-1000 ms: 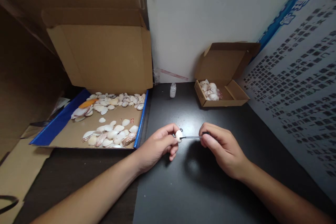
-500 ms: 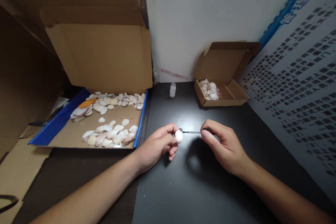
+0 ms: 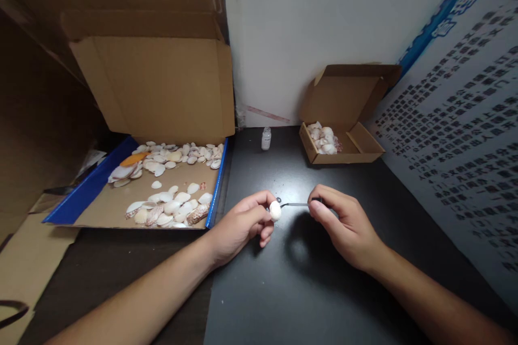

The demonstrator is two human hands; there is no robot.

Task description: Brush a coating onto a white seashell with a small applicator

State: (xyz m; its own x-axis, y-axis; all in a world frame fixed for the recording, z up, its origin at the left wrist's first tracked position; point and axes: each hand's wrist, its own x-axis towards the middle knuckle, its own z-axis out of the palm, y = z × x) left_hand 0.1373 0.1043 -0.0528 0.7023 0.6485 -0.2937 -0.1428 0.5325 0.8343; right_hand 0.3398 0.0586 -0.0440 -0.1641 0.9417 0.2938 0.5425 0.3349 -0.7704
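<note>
My left hand [image 3: 246, 221] pinches a small white ribbed seashell [image 3: 275, 211] between thumb and fingertips, just above the dark table. From the other side, my right hand [image 3: 339, 221] grips a thin metal tool [image 3: 297, 204] with a bent dark tip. Its handle is mostly hidden in my fingers. The tip meets the right edge of the seashell, or comes very close to it; I cannot tell which. A small dark ring-like object [image 3: 279, 199] shows just behind the shell.
To the left, an open cardboard box [image 3: 117, 199] with blue sides holds many shells in two groups. A smaller open box [image 3: 343, 158] with white shells stands at the back right. Between them is a small labelled bottle [image 3: 266, 139]. A printed panel [image 3: 457, 118] borders the right side.
The tool's bent tip has shifted slightly downward, toward the shell's edge. My right hand has moved a little left. My left hand and the shell have barely moved.
</note>
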